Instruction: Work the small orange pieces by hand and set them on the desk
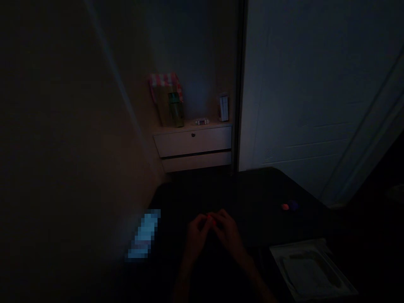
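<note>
In the dim head view, a small bright red lump point(211, 219) sits between the fingertips of both hands, over the dark table. My left hand point(198, 231) has its thumb and fingers closed on the lump from the left. From the right, my right hand point(227, 230) pinches the same lump, its fingers curled over the top. What the lump is made of cannot be told in this light. On the table's right part lie a small orange-pink lump point(285, 207) and a dark purple piece point(293, 205), touching or nearly so.
A lit, blurred-out screen point(144, 235) stands at the table's left. A pale flat packet point(311, 269) lies at the lower right. Beyond the dark table point(252, 189), a drawer unit point(195, 143) carries a green bottle point(177, 111), a checked cloth point(164, 79) and small items.
</note>
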Tool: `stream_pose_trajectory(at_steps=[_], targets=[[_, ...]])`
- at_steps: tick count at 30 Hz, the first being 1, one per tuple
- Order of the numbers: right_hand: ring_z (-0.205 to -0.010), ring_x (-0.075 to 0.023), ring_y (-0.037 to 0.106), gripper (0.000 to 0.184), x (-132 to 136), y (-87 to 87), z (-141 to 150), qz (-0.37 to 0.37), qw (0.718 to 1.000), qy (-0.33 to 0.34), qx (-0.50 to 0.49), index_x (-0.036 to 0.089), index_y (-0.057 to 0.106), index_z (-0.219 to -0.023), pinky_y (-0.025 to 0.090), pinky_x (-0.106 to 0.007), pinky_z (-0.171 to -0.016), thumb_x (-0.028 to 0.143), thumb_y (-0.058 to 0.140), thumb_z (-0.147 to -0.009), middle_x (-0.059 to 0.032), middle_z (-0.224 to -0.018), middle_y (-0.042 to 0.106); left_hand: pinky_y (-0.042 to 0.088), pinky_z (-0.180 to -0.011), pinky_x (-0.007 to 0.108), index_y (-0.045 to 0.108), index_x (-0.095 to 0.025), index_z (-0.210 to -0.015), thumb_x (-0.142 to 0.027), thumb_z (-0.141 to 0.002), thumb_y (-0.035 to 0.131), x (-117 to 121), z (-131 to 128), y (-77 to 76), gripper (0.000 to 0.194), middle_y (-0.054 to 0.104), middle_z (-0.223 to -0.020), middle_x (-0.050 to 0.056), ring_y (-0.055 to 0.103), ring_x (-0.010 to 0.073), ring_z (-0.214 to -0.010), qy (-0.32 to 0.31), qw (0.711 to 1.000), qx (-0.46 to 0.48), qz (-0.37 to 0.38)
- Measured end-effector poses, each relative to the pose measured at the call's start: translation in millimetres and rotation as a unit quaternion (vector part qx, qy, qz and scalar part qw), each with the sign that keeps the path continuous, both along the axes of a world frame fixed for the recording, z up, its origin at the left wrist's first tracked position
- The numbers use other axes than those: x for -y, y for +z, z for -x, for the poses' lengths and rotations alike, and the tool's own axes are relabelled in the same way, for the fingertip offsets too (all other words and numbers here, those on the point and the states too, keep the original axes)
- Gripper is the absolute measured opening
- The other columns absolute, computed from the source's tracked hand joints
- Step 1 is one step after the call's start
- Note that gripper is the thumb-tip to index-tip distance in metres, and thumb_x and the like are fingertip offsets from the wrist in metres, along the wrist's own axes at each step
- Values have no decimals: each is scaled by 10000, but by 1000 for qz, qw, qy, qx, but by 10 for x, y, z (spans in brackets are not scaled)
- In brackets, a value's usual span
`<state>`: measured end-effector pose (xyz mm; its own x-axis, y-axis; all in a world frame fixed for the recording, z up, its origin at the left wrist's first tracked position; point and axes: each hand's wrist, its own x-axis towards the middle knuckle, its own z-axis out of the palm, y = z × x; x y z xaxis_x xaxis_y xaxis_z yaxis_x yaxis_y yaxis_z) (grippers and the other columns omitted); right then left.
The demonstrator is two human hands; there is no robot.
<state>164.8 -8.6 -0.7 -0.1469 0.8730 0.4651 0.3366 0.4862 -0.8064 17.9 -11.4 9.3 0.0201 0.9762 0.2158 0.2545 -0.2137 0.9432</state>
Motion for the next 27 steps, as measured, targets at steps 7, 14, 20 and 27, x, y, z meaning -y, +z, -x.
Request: stream_pose_trajectory(at_steps=[7, 14, 20, 27], targets=[[-1007, -248, 696, 309, -52, -30, 38, 48, 993, 0, -105, 250, 700, -1202, 548, -367, -905, 412, 631, -947, -74, -1108, 736, 509, -916, 340, 753, -194, -1048, -490, -944, 562, -54, 14, -68, 367, 768, -1072, 88, 695, 261, -1026, 25, 998, 50, 3], [-1109, -233, 666, 280, -30, 11, 47, 37, 995, 0, -91, 268, 676, -1206, 511, -373, -999, 404, 541, -1002, -71, -1190, 702, 460, -1070, 411, 739, -208, -1179, -458, -924, 614, -69, 17, -63, 378, 732, -1245, 104, 650, 280, -1196, 3, 997, 71, -12], [-1098, -227, 667, 329, -60, -23, 22, 22, 996, 11, -88, 268, 676, -1269, 526, -371, -982, 395, 579, -981, -80, -1192, 694, 534, -972, 396, 746, -179, -1113, -505, -818, 731, -60, -1, -46, 439, 757, -1165, 130, 706, 290, -1085, 20, 991, 134, 5], [-1055, -244, 694, 298, -51, 9, 38, 19, 994, 20, -107, 247, 733, -1153, 554, -376, -940, 437, 628, -949, -81, -1143, 736, 527, -963, 387, 795, -204, -1045, -508, -848, 698, -64, 62, -101, 375, 774, -1100, 110, 708, 291, -1056, 32, 996, 85, -23]])
